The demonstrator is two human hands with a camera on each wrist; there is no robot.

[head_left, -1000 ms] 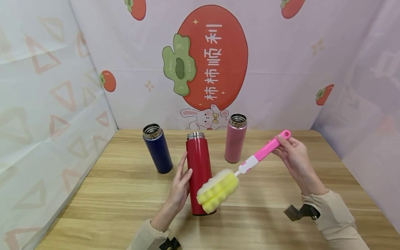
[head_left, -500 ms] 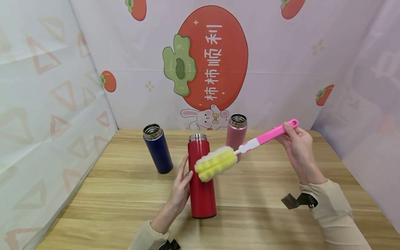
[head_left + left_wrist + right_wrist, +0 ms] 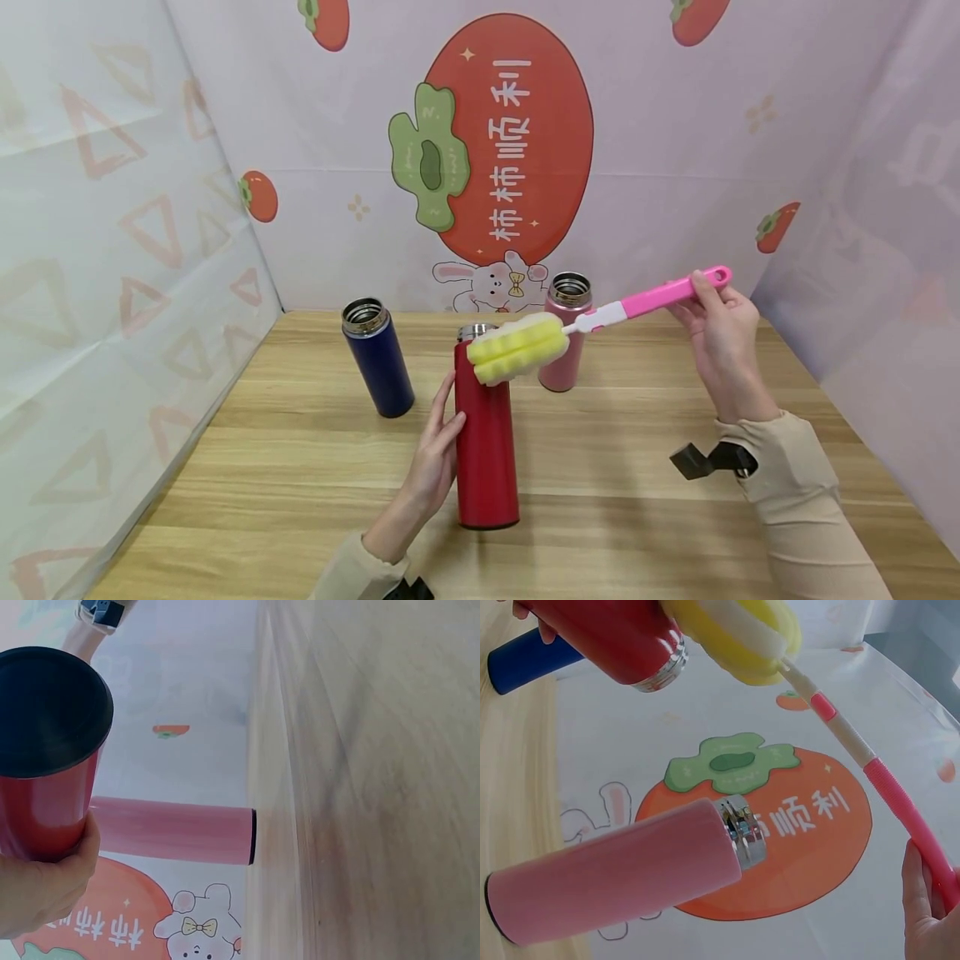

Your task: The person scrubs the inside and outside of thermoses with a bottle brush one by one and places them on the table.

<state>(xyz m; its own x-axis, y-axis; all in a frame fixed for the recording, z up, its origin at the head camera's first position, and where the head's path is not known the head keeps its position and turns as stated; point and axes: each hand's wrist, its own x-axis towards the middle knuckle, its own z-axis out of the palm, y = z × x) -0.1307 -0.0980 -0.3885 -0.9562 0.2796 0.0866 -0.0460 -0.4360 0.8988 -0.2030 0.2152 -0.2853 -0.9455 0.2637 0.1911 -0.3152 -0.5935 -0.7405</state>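
Note:
My left hand (image 3: 435, 462) grips a tall red thermos bottle (image 3: 486, 458) round its side. Its steel mouth is uncapped, and the left wrist view shows its black base (image 3: 52, 712) raised off the table. By the end of its pink handle, my right hand (image 3: 723, 342) pinches a bottle brush (image 3: 637, 302). The brush's yellow and white sponge head (image 3: 517, 348) appears in front of the red bottle's upper part in the head view; whether they touch I cannot tell. In the right wrist view, the sponge (image 3: 750, 637) is beside the bottle's mouth (image 3: 664, 671).
An uncapped dark blue bottle (image 3: 381, 367) stands at the back left of the wooden table (image 3: 285, 483). Further back on the right is an uncapped pink bottle (image 3: 558, 367), partly covered by the brush in the head view. Printed cloth walls (image 3: 667, 167) close off the back and sides.
My right hand has lifted the brush, so its sponge went from the red bottle's lower part up near its mouth. The red bottle has shifted slightly right and towards me in my left hand.

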